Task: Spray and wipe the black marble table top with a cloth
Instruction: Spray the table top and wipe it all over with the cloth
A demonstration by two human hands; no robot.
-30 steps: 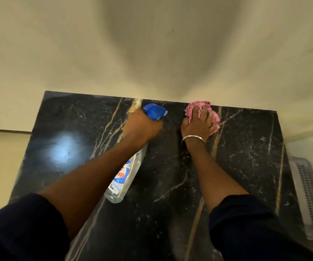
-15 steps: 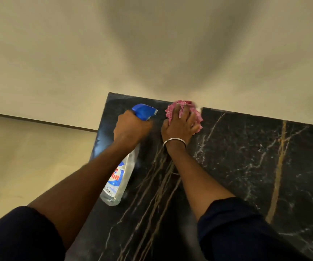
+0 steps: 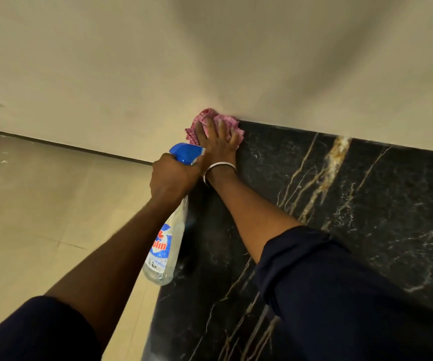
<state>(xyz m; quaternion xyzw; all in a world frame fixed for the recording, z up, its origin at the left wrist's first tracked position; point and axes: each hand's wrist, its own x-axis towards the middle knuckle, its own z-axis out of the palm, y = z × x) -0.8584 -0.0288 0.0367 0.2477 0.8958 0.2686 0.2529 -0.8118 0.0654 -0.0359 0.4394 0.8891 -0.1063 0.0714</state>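
Observation:
The black marble table top [image 3: 353, 209] with gold and white veins fills the right half of the head view. My right hand [image 3: 216, 143] presses a crumpled pink cloth [image 3: 205, 119] flat onto the table's far left corner, against the wall; a silver bangle circles that wrist. My left hand [image 3: 172, 178] grips the neck of a clear spray bottle [image 3: 164, 246] with a blue trigger head, held over the table's left edge, the bottle hanging down towards me.
A beige wall [image 3: 210, 61] runs along the table's far edge. Beige tiled floor [image 3: 41, 204] lies left of the table. Dark sleeves cover both of my upper arms at the bottom.
My right hand has slid the cloth leftward along the back edge to the table's far left corner. The left hand with the bottle moved left too, now at the table's edge.

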